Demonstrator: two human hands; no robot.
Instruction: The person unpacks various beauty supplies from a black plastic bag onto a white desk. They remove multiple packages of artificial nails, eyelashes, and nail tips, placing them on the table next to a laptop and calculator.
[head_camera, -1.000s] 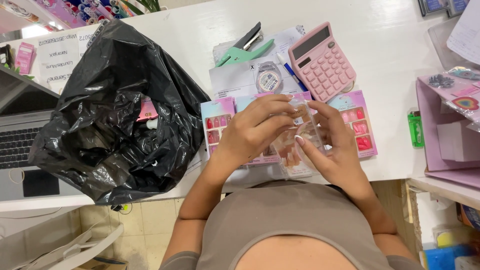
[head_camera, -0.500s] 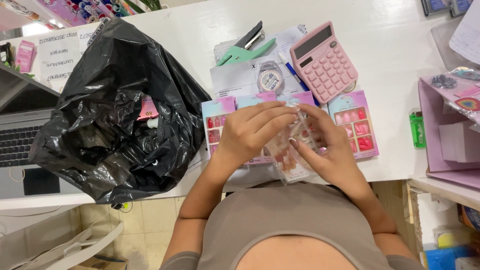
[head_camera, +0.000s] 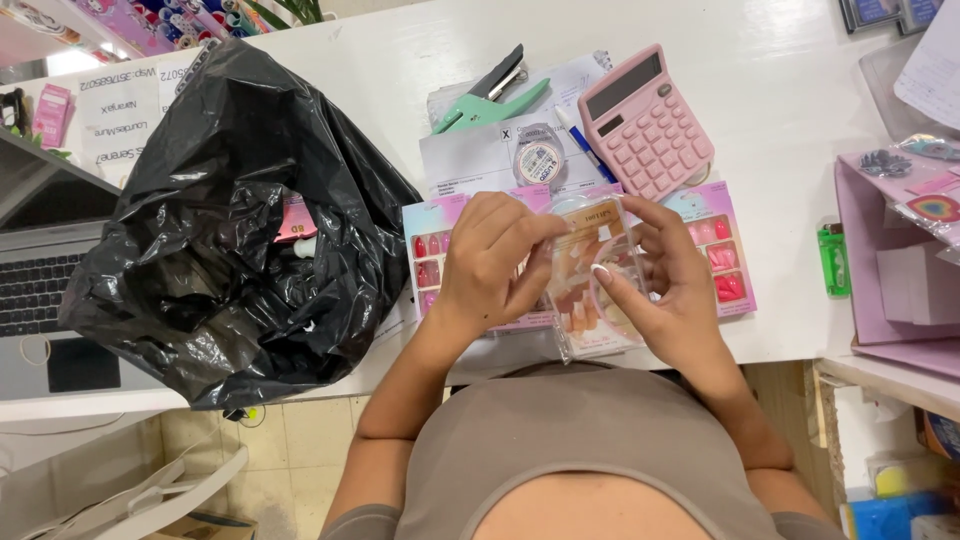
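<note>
Both hands, left (head_camera: 495, 262) and right (head_camera: 672, 290), grasp clear nail pack (head_camera: 590, 285) at counter (head_camera: 780, 110) front edge; black bag (head_camera: 230, 220) left, calculator (head_camera: 645, 120) behind.

Bright, even overhead light; glare streaks the black plastic bag (head_camera: 230, 210); soft shadows beneath it; focus sharp.

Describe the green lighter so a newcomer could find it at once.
Start at the pink calculator on the white table. Go down to the nail box by the right hand, then right. The lighter lies alone before the lilac box: small, upright, and the only bright green thing there.
</note>
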